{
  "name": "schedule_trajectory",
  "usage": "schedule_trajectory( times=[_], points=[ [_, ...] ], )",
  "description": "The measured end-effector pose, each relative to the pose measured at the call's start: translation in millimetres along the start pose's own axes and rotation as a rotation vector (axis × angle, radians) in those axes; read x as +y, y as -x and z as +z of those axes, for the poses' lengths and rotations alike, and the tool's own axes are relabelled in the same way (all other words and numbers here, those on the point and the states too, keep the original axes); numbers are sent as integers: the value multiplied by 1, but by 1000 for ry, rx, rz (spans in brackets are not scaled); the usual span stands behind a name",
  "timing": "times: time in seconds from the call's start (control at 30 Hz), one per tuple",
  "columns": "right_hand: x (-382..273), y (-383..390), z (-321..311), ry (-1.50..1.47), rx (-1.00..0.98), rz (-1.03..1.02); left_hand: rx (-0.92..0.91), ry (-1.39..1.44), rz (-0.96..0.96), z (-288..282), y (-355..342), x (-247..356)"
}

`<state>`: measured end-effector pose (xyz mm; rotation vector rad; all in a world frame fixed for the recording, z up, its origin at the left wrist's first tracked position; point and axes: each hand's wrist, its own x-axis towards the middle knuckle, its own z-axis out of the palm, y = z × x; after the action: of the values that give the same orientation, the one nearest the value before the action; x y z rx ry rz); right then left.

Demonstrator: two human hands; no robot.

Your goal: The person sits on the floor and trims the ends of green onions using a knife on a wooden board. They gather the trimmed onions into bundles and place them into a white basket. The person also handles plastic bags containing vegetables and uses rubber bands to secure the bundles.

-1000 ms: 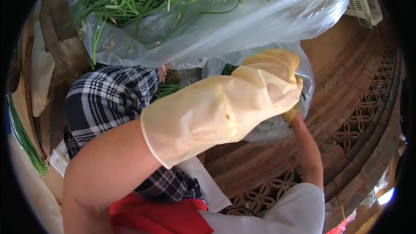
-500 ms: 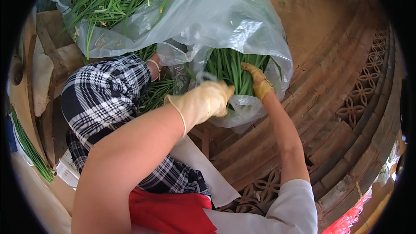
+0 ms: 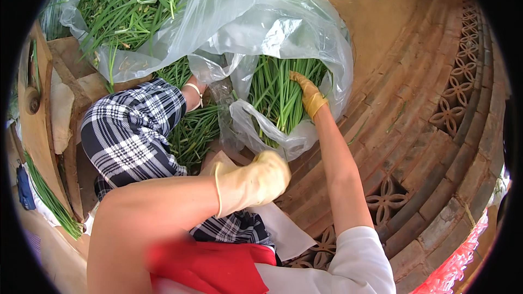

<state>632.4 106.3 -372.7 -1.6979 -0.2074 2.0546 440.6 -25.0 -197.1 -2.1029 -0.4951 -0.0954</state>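
An upright clear plastic bag (image 3: 339, 54) is packed with long green stalks that look like garlic chives (image 3: 280, 90). My right hand (image 3: 310, 95), in an ochre rubber glove, reaches into its mouth on the right side. Its fingers lie stretched along the stalks. Nearer to me, apart from the bag, is my left hand (image 3: 255, 181) in a cream rubber glove. Its fingers are curled in, slightly blurred, and what they hold, if anything, is hidden. The bag's near edge (image 3: 297, 140) folds outward below the stalks.
Loose greens (image 3: 133, 8) are heaped on plastic sheeting at far left, with more (image 3: 193, 139) near my checked trousers (image 3: 131, 130). A wooden frame (image 3: 41, 125) stands left. Stacked curved tiles and a pierced-tile row (image 3: 449, 109) line the right. Pink netting (image 3: 452, 267) lies at lower right.
My left hand has drawn back from the stalks toward me. My right hand stays on the stalks in the bag, whose mouth now shows more of them. The whole view has shifted slightly.
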Motion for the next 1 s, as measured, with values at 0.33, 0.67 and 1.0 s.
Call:
schedule_trajectory(
  times=[0.33,0.67,1.0],
  points=[
    [-22,41,62,109,64,76,-437,2027,-684,86,15,-35],
    [0,15,107,-401,-260,40,-1017,2188,-1122,104,30,-14],
    [-7,105,98,801,254,-675,-505,1783,-687,124,64,-3]
  ],
)
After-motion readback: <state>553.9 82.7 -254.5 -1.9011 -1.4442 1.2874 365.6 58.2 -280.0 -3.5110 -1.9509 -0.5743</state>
